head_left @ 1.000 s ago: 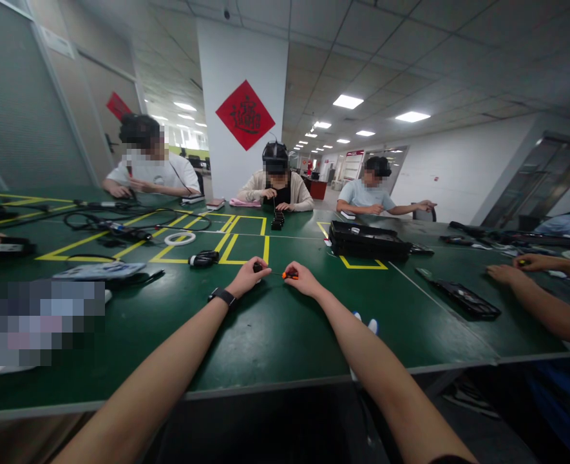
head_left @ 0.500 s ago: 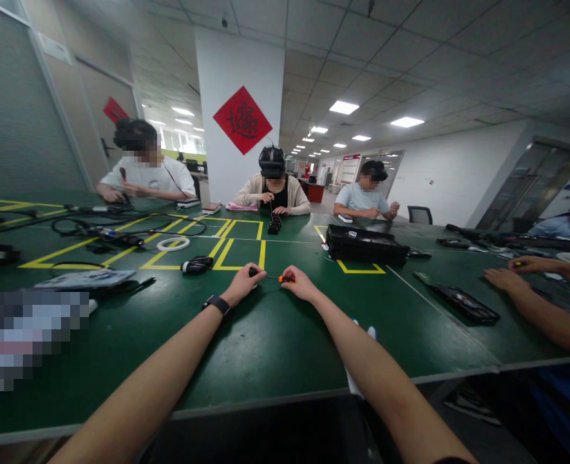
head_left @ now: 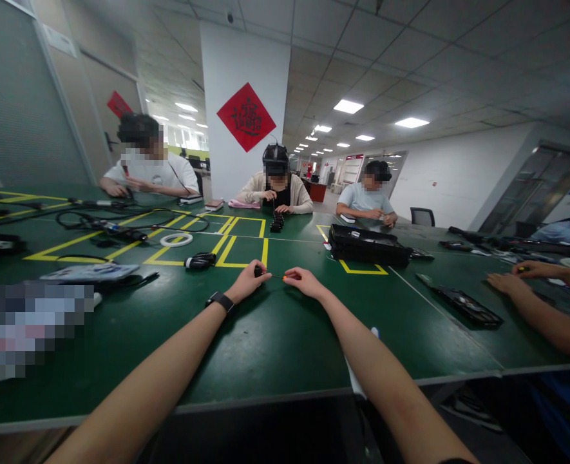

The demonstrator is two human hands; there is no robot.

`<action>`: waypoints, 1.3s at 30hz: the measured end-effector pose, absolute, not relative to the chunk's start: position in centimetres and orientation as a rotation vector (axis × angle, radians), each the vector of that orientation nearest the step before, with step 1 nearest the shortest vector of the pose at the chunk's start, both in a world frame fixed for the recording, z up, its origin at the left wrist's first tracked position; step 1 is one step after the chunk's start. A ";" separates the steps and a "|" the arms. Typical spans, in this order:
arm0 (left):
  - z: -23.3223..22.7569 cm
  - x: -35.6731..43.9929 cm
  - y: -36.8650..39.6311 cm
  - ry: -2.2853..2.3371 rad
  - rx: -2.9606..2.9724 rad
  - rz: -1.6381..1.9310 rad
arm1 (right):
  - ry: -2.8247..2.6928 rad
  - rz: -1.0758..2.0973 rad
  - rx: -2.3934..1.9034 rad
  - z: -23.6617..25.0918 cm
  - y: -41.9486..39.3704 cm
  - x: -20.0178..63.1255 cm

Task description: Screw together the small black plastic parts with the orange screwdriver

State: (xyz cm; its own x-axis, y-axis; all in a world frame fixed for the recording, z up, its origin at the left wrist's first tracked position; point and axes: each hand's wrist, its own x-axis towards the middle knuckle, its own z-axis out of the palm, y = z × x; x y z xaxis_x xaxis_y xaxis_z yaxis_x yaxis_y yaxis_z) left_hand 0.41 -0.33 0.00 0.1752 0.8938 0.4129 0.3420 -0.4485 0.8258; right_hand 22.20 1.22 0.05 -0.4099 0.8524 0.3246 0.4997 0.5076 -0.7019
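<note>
Just above the green table point(head_left: 265, 348), my left hand point(head_left: 247, 283) is closed on a small dark piece point(head_left: 258, 271), mostly covered by the fingers. Facing it, my right hand point(head_left: 306, 284) grips a screwdriver point(head_left: 285, 278) with an orange-tipped handle; most of that handle is hidden in my fingers. The thin shaft points left and reaches my left fingertips. Whether its tip touches the dark piece, I cannot tell. Partly behind my right forearm lies a white and blue item point(head_left: 374, 332), its kind unclear.
Ahead right sits a stack of black casings point(head_left: 368, 245); an opened black device point(head_left: 465, 303) lies nearer. Left are a coiled black cable point(head_left: 200, 260), a white ring point(head_left: 176, 240) and tangled cables point(head_left: 120, 227). A co-worker's hands point(head_left: 511, 277) work at right; several people sit around the table.
The view has shifted slightly, so most things sit a little further right. Less of the screwdriver's orange handle shows now. Both hands keep their holds.
</note>
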 end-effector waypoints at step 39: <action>-0.5 -0.3 -0.4 1.324 2.471 1.186 | -2.168 0.512 -1.299 0.8 0.7 23.3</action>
State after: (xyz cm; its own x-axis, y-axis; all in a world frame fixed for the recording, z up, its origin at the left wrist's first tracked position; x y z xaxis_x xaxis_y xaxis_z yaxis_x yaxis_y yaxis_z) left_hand -0.27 -0.37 -0.51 0.3197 0.7424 0.5888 0.6663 -0.6180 0.4174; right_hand 23.27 0.74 0.84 -0.3777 0.8875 0.2639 0.6754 0.4590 -0.5771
